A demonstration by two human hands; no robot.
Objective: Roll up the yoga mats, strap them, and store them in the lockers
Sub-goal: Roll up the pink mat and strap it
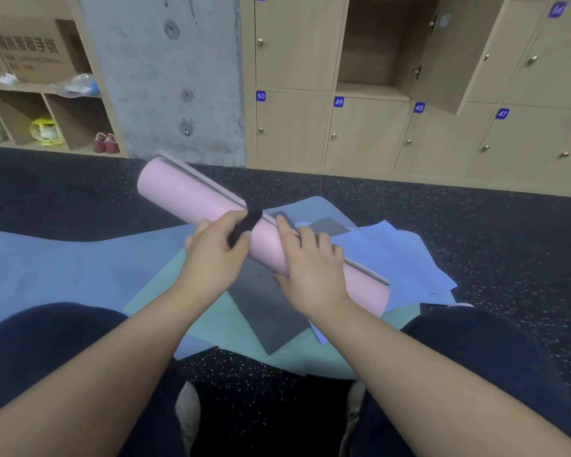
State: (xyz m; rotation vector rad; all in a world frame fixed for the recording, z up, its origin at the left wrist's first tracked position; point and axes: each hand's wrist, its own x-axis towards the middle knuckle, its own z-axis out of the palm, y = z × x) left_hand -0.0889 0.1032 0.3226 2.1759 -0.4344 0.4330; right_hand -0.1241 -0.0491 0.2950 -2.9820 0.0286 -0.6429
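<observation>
The rolled pink mat [192, 196] is lying slantwise on flat mats [80, 265] spread over the dark floor [475, 232], before the lockers [370, 133]. The left hand [211, 255] is pinching a black strap [246, 222] over the roll; the right hand [310, 265] is lying flat on the roll, fingers relaxed, grasping nothing.

Dark navy trousers [47, 351], bare forearms

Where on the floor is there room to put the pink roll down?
Bare black floor lies between the pink roll and the lockers, and more to the left beyond the blue mat. Around the hands it is crowded with overlapping mats.
</observation>
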